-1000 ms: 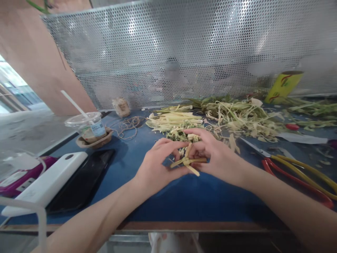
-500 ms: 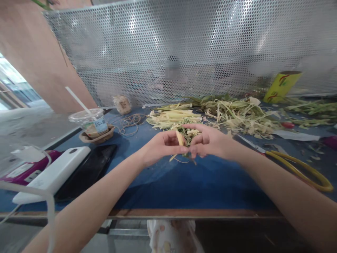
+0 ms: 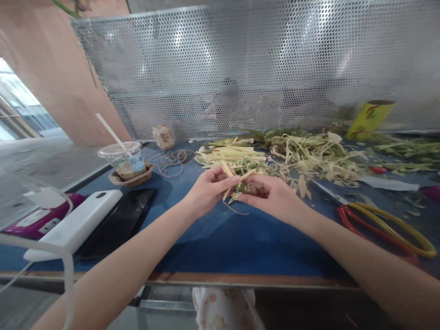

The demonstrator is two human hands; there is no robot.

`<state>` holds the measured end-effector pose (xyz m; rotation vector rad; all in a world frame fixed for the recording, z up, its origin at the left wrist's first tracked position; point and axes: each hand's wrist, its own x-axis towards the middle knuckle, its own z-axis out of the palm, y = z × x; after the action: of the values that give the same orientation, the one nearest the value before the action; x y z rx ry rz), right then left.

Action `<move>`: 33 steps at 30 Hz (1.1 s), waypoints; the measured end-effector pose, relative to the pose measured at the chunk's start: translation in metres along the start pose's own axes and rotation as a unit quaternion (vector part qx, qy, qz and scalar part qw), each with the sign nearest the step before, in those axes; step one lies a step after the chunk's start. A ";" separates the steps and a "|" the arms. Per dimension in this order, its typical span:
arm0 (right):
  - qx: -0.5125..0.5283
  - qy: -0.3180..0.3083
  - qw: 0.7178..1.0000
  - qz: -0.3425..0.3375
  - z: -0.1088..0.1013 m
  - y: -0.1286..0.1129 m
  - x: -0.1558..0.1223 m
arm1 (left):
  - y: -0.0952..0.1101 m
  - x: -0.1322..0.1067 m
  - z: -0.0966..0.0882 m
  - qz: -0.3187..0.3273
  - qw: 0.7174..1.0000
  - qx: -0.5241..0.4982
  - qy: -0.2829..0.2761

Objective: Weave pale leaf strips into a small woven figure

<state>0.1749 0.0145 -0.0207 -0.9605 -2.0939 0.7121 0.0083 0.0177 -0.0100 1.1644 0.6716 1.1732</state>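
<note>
Over the middle of the blue table, my left hand (image 3: pixel 208 191) pinches a pale yellow plant strip (image 3: pixel 226 167) between thumb and fingers. Close beside it, my right hand (image 3: pixel 277 199) has its fingers curled in, with another pale yellow strip (image 3: pixel 249 173) sticking out toward the left hand. The two strips nearly cross. Small green leafy bits (image 3: pixel 244 187) show between and behind the hands, and a thin fibre dangles below. Just beyond the fingers lies a row of pale yellow strips (image 3: pixel 230 155).
On the right are a heap of shredded plant leaves (image 3: pixel 309 153), scissors (image 3: pixel 381 220), a knife (image 3: pixel 392 183) and a yellow tube (image 3: pixel 369 120). String (image 3: pixel 173 160), a cup with straw (image 3: pixel 127 160), a black phone (image 3: pixel 120 222) and a white power bank (image 3: pixel 77 222) are left. Perforated metal screen (image 3: pixel 254 55) behind.
My right hand has drawn its extended index finger in and now has a pale strip projecting from it. The left hand's strip has tilted toward the left. The view has shifted slightly.
</note>
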 end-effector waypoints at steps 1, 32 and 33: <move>-0.048 0.027 0.998 -0.024 -0.001 -0.002 -0.001 | 0.000 -0.001 0.002 -0.003 1.000 -0.005 0.000; -0.238 0.043 0.965 -0.106 -0.012 -0.012 -0.005 | -0.002 -0.018 0.018 0.027 0.996 0.002 0.082; -0.263 0.036 0.957 -0.115 -0.013 -0.012 -0.004 | -0.002 -0.018 0.018 0.021 0.996 0.000 0.089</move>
<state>0.1823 0.0066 -0.0062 -0.9710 -2.3267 -0.0111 0.0196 -0.0048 -0.0091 1.0879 0.7845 1.3230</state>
